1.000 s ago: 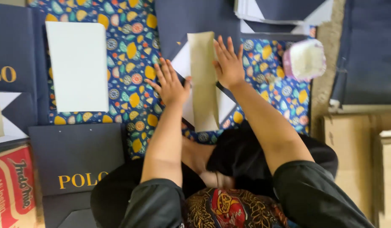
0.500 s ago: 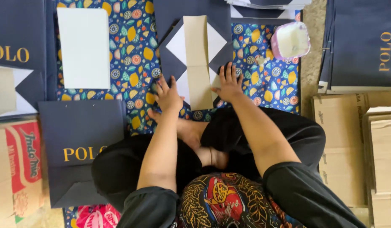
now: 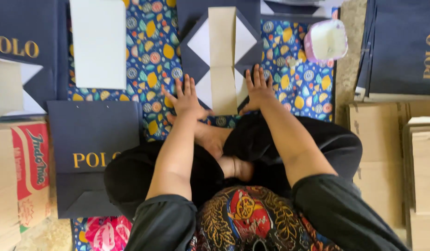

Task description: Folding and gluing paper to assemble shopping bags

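Observation:
A navy paper bag lies flat on a patterned mat, its bottom folded open into white triangles with a tan cardboard strip down the middle. My left hand presses flat with spread fingers on the bag's lower left corner. My right hand presses flat on its lower right flap, beside the strip. Neither hand grips anything. My crossed legs in black trousers sit just below the bag.
A white card sheet lies on the mat to the left. Finished navy bags lie left and far right. A pink tub of white paste stands upper right. Cardboard boxes sit right, a printed carton left.
Both hands slid from the upper part of the tan strip down to the bag's lower corners. The strip now lies flat and fully uncovered. The view shifted slightly.

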